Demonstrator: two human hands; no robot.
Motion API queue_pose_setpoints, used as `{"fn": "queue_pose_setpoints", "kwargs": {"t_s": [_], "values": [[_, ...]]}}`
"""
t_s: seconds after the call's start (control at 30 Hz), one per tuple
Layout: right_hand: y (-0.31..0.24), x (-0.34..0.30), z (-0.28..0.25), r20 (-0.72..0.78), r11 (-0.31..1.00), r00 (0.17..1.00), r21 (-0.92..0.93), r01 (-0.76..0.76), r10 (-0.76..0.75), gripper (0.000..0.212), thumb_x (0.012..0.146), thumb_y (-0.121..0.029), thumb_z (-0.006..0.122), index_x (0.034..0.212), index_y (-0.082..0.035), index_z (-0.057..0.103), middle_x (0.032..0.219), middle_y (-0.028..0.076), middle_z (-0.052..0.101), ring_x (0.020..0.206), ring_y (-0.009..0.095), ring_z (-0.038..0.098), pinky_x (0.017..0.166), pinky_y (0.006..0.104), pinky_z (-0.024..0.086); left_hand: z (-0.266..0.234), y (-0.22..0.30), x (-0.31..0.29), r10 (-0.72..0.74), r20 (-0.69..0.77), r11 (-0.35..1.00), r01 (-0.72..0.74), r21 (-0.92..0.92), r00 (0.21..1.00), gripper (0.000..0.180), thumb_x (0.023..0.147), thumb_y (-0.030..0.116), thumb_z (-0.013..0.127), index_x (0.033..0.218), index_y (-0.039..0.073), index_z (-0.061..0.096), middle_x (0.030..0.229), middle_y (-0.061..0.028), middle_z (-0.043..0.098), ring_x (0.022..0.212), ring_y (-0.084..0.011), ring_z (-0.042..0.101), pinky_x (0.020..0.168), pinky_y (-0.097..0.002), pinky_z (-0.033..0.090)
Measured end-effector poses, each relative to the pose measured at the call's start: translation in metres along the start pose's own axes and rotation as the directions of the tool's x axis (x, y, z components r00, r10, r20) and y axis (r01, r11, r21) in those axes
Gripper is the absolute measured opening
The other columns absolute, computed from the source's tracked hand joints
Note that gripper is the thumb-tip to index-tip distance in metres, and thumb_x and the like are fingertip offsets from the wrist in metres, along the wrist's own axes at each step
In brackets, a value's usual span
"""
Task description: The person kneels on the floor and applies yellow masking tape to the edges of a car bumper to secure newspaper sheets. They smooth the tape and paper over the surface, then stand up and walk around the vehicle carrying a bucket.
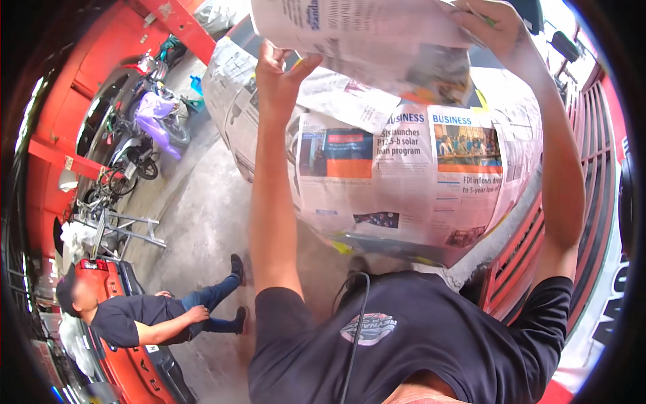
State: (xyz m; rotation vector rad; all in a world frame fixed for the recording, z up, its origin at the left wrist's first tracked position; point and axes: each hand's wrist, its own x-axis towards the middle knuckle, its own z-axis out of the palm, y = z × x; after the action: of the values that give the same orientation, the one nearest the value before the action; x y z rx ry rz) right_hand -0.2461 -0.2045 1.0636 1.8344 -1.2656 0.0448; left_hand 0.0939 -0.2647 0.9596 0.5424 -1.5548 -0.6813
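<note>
Two bare hands are raised to a loose newspaper sheet (pixel 363 34) at 12 o'clock in the head view. Left hand (pixel 279 74), at about 11 o'clock, pinches the sheet's lower left edge, thumb spread against the paper. Right hand (pixel 494 30), at 1 o'clock, is closed on the sheet's right edge; something thin and green sits under its fingers, too small to tell what.

Below the sheet, centre to 2 o'clock, a rounded vehicle panel (pixel 404 182) is already wrapped in overlapping newspaper pages. Red bodywork (pixel 579 202) shows bare at 3 o'clock.

Step in hand, judged: masking, with a fresh sheet being positioned over the upper part of the covered surface. Next move would call for laying it flat with overlap on the pages beneath, then fixing the edges.

Elsewhere: a seated person (pixel 145 316) at 8 o'clock beside a red car part (pixel 128 363); parked motorcycles (pixel 145 128) at 10 o'clock; concrete floor (pixel 202 215) between.
</note>
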Motion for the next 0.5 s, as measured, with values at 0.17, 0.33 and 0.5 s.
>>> {"fn": "queue_pose_setpoints", "kwargs": {"t_s": [0.17, 0.33, 0.5], "values": [[0.028, 0.027, 0.118, -0.367, 0.983, 0.913, 0.031, -0.181, 0.179, 0.007, 0.078, -0.010, 0.066, 0.085, -0.009, 0.068, 0.080, 0.012, 0.063, 0.083, 0.021, 0.065, 0.074, 0.0360, 0.052, -0.043, -0.044, 0.027, -0.210, -0.001, 0.976, 0.210, -0.057, 0.978, 0.014, 0.090, 0.012, 0.077, 0.091, 0.000, 0.069, 0.085, -0.0036, 0.072, 0.073, -0.0079, 0.062, 0.066, -0.0225, 0.049], [-0.076, 0.024, 0.070, -0.329, 0.816, 0.759, 0.372, -0.442, 0.562, 0.023, 0.084, -0.013, 0.070, 0.105, -0.004, 0.070, 0.088, 0.016, 0.066, 0.085, 0.031, 0.067, 0.074, 0.0428, 0.054, -0.169, -0.145, 0.110, -0.249, -0.249, 0.968, 0.235, -0.083, 0.936, 0.021, 0.094, 0.019, 0.071, 0.096, -0.002, 0.069, 0.087, -0.0069, 0.071, 0.079, -0.0138, 0.066, 0.070, -0.0306, 0.054], [-0.247, 0.050, 0.060, -0.216, 0.842, 0.976, 0.531, 0.094, 0.027, 0.042, 0.085, -0.032, 0.071, 0.117, -0.005, 0.069, 0.113, 0.013, 0.064, 0.110, 0.033, 0.057, 0.079, 0.0466, 0.059, -0.359, -0.264, 0.146, 0.063, 0.162, 0.917, -0.121, 0.381, 0.985, 0.050, 0.103, 0.024, 0.043, 0.140, -0.010, 0.049, 0.139, -0.0234, 0.057, 0.128, -0.0315, 0.057, 0.109, -0.0487, 0.045]]}}
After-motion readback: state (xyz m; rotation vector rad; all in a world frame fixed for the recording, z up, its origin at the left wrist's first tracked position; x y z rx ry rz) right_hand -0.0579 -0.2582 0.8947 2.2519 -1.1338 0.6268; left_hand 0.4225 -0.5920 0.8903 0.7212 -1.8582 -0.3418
